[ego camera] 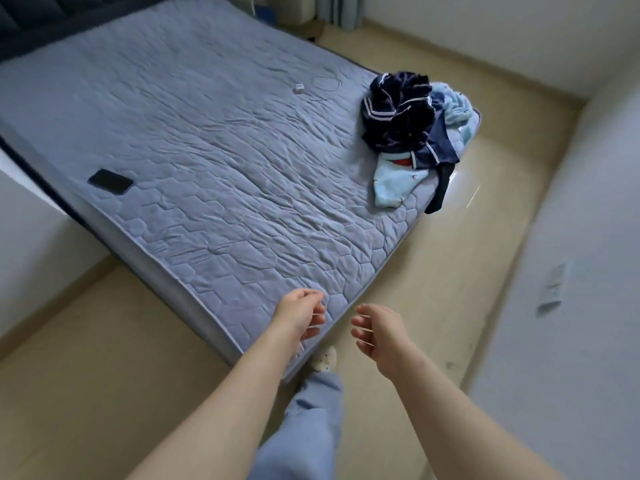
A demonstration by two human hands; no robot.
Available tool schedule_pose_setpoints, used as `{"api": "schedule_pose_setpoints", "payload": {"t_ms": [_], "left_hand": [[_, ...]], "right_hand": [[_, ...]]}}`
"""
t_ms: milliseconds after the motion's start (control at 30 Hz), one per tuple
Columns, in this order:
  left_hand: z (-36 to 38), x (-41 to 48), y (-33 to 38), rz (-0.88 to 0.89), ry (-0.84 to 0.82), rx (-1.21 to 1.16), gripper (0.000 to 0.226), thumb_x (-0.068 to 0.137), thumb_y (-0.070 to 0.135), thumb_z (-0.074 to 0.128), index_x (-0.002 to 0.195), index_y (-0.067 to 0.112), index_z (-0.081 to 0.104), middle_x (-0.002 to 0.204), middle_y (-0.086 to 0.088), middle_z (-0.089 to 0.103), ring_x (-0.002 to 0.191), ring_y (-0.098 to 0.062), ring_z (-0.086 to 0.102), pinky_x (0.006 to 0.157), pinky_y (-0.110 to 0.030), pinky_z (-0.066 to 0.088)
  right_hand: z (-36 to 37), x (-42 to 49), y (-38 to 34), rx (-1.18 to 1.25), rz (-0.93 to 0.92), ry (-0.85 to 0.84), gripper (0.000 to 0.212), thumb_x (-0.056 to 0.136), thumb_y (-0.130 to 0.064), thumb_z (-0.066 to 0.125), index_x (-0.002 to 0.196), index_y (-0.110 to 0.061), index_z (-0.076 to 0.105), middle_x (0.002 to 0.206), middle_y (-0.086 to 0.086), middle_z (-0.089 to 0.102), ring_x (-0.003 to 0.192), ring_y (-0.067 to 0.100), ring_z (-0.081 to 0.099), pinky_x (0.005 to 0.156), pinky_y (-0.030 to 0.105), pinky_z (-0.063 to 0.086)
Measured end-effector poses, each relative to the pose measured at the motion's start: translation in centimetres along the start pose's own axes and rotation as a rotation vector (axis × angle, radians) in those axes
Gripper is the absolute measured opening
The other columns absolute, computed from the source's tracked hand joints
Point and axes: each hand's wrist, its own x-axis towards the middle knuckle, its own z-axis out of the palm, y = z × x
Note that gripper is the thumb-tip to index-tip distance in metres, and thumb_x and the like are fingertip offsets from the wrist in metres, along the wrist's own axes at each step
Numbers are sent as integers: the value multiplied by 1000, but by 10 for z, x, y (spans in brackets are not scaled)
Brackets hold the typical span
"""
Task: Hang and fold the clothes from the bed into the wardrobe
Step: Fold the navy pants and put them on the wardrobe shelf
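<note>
A heap of clothes lies at the bed's right corner: a dark navy garment with white stripes (398,112) on top of a light blue piece (391,188). A dark sleeve or leg hangs over the mattress edge. The bed (207,150) has a grey-blue quilted cover. My left hand (301,315) hovers over the near corner of the mattress, fingers loosely curled, holding nothing. My right hand (377,332) hangs beside it above the floor, also relaxed and empty. Both hands are far from the heap. No wardrobe shows in the frame.
A black phone (110,181) lies near the bed's left edge. A small white charger with a thin cable (299,88) sits mid-bed. Beige floor (467,254) runs along the bed's right side beside a white wall (588,237). My leg and slipper (325,360) stand at the corner.
</note>
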Motion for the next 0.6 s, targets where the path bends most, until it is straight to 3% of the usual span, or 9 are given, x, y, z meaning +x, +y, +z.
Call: {"api": "schedule_pose_setpoints", "payload": {"t_ms": [367, 600], "left_hand": [[84, 120, 142, 3, -85, 127, 20, 94, 15, 48, 75, 19, 50, 66, 0, 50, 50, -9, 45, 50, -19, 31], [159, 198, 207, 0, -41, 126, 17, 94, 16, 48, 78, 20, 52, 66, 1, 50, 51, -9, 46, 45, -17, 33]], "right_hand": [[-16, 105, -165, 117, 11, 68, 10, 89, -9, 49, 82, -15, 51, 61, 0, 47, 47, 12, 39, 45, 15, 27], [-54, 189, -258, 92, 37, 58, 7, 91, -10, 50, 85, -12, 54, 64, 2, 50, 46, 12, 42, 42, 17, 28]]}}
